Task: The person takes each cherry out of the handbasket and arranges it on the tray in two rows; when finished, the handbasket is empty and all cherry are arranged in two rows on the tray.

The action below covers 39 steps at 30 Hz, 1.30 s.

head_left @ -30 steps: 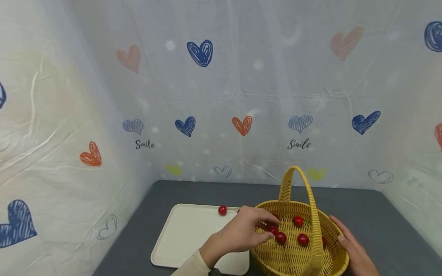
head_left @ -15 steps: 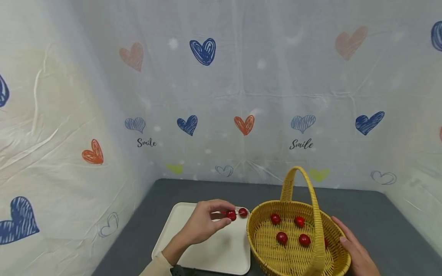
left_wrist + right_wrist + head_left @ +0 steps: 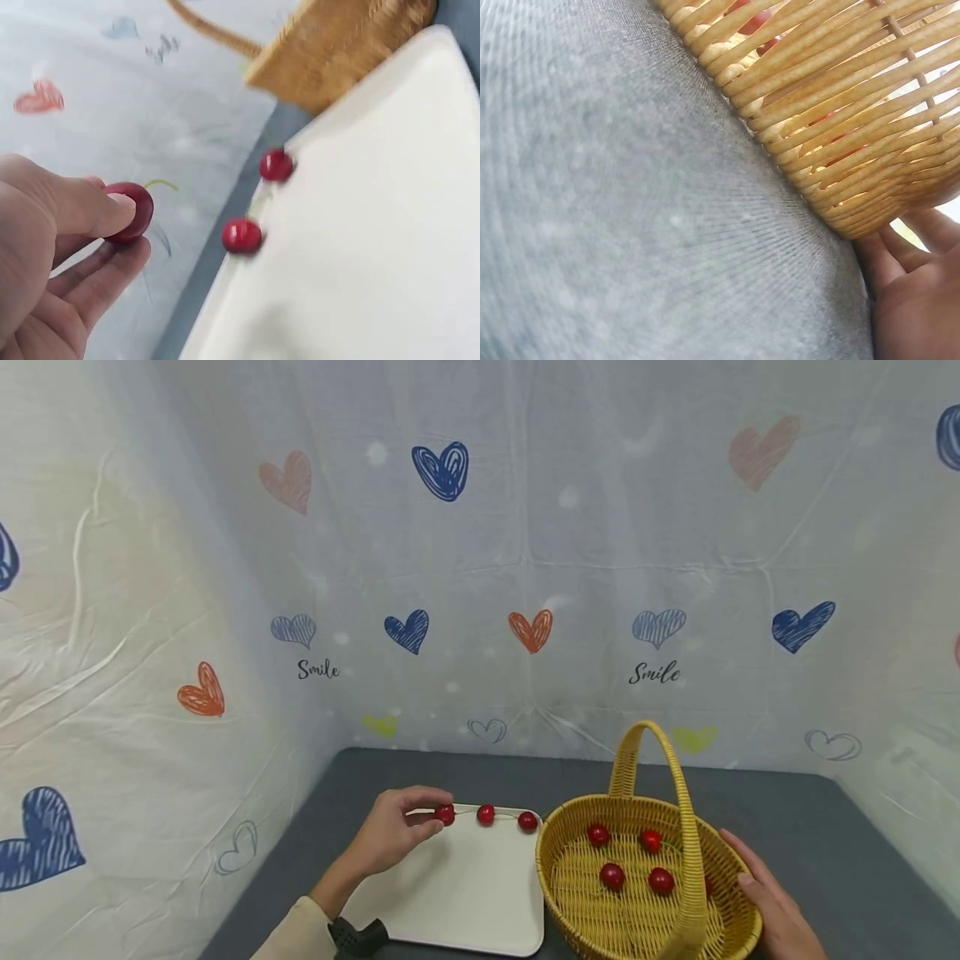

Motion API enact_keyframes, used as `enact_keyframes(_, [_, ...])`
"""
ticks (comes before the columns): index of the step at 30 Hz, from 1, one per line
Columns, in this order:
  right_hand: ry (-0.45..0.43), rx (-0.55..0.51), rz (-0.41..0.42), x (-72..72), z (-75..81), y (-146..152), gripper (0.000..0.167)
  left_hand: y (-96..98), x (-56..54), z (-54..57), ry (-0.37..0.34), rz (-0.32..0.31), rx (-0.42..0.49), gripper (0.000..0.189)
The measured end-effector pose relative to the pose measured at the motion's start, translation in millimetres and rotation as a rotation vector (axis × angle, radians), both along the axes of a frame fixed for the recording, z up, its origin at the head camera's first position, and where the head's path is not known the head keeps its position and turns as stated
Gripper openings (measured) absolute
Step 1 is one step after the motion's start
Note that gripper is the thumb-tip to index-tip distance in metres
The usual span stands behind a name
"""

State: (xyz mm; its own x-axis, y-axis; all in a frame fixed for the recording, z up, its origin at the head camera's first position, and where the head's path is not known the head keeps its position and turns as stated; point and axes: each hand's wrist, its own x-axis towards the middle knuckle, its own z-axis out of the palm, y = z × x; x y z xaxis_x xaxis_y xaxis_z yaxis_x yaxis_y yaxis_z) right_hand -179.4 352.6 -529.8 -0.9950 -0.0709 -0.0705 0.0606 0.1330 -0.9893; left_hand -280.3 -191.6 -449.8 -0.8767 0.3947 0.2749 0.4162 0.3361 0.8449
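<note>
My left hand (image 3: 397, 828) pinches a dark red cherry (image 3: 136, 213) between thumb and fingers, its thin green stem sticking out. In the head view this hand is over the far left part of the white tray (image 3: 480, 902). Two more cherries lie along the tray's far edge, a middle one (image 3: 486, 814) and one at the far right corner (image 3: 527, 822). A yellow wicker basket (image 3: 573, 917) stands right of the tray with several cherries (image 3: 612, 877) inside. My right hand (image 3: 780, 906) rests against the basket's right side, fingers fairly straight along the outside.
The basket's tall arched handle (image 3: 688, 860) rises over its middle. Tray and basket stand close together on a dark grey tabletop (image 3: 817, 835). A pale curtain (image 3: 480, 552) printed with hearts closes off the back and sides.
My left hand has moved left from the basket to the tray's far left with a cherry. The middle cherry now lies released at the tray's far edge. My right hand stays at the basket.
</note>
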Motion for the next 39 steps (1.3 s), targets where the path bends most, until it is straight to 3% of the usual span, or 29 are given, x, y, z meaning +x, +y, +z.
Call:
enact_keyframes(12, [0.030,-0.043,0.032,-1.8,-3.6,4,0.066,-7.9,-26.5,-27.5,-0.040,0.087,-0.095,0.031])
enact_keyframes(17, [0.047,-0.082,0.072,-3.5,-4.8,7,0.065,-3.1,-34.5,-38.4,0.000,0.145,-0.157,0.030])
enact_keyframes(25, [-0.008,-0.159,0.155,-3.4,-3.5,10,0.065,6.1,-43.0,-50.9,0.103,0.205,-0.249,0.030])
enact_keyframes(30, [-0.021,-0.136,0.132,-1.2,-1.8,8,0.067,9.3,-44.9,-55.4,0.142,0.239,-0.288,0.033])
enact_keyframes(39, [-0.017,-0.082,0.021,1.0,0.4,-2,0.068,9.1,-41.6,-53.0,0.177,0.264,-0.311,0.038])
